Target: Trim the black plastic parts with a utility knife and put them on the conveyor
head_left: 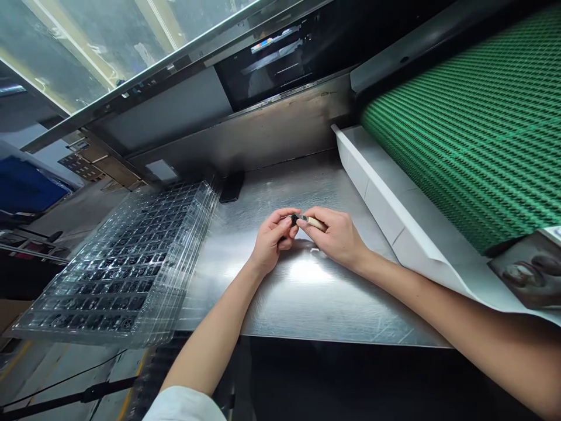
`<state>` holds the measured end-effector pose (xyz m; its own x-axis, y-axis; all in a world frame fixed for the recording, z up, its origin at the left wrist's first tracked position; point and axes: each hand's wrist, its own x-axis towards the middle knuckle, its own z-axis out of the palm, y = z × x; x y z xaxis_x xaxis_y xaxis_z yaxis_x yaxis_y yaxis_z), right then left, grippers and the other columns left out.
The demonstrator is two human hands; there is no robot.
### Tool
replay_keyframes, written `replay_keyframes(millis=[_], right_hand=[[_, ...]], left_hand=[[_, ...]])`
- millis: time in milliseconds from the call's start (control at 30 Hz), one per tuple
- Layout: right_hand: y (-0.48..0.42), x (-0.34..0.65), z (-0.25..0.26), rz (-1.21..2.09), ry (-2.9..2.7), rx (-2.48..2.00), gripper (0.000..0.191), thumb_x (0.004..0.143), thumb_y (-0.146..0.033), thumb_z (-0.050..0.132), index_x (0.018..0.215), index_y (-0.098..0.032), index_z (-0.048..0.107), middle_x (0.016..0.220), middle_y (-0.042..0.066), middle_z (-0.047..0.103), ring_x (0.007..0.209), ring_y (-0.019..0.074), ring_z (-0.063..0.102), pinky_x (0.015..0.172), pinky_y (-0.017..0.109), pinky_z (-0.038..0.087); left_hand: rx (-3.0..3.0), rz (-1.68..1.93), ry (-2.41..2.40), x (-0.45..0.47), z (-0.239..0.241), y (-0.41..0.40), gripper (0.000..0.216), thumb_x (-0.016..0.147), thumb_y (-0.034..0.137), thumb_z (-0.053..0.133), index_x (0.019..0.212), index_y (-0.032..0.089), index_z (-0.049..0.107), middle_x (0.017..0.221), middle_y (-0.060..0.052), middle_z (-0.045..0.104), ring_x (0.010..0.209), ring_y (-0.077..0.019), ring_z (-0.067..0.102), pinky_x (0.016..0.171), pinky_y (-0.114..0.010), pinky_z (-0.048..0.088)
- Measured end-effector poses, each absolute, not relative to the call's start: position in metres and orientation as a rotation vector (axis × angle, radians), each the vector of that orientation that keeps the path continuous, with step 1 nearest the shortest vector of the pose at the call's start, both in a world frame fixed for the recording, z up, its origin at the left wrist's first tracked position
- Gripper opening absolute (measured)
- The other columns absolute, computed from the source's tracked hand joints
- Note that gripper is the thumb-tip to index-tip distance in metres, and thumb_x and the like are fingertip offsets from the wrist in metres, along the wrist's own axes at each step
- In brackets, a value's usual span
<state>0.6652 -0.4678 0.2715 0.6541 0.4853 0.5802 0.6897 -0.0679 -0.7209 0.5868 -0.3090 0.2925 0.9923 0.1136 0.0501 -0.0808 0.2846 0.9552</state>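
A small dark part (294, 219) sits pinched between the fingertips of the left hand (272, 240), over the middle of the steel table (280, 292). The right hand (335, 237) is closed narrowly round a pale stick-like tool (313, 221), its tip touching the part. At nine o'clock from the hands lies a stack of clear trays (127, 263) with dark pieces in their cells; at eleven o'clock a black phone-like slab (232, 186); at three o'clock a white guard (385, 204) and a green belt (473, 123). To my eye, this goes best with both wrists resting on the table, the part held steady, and the tool worked gently.
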Motion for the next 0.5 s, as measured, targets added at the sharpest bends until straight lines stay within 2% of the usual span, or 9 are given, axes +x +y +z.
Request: replay_keyframes(millis=[200,500], right_hand=[[-0.4689,0.6669,0.2703,-0.244,-0.958,-1.846,0.05,0.109,-0.057,0.043,0.075,-0.021,0.052,0.072,0.0,0.053,0.067,0.0161,0.048,0.065,0.031,0.031],[-0.4683,0.6642,0.2637,-0.249,-1.0,-1.986,0.057,0.109,-0.062,0.038,0.07,-0.021,0.041,0.068,0.0,0.051,0.062,0.0155,0.041,0.063,0.032,0.024]], left_hand=[[1.192,0.167,0.026,0.5865,0.2945,-0.3055,0.046,0.082,0.042,0.083,0.115,0.017,0.06,0.072,0.003,0.055,0.046,-0.0036,0.027,0.047,-0.019,0.019],[1.188,0.198,0.024,0.5852,0.2942,-0.3058,0.042,0.084,0.04,0.08,0.113,0.018,0.058,0.068,0.003,0.053,0.046,-0.0045,0.028,0.048,-0.019,0.018]])
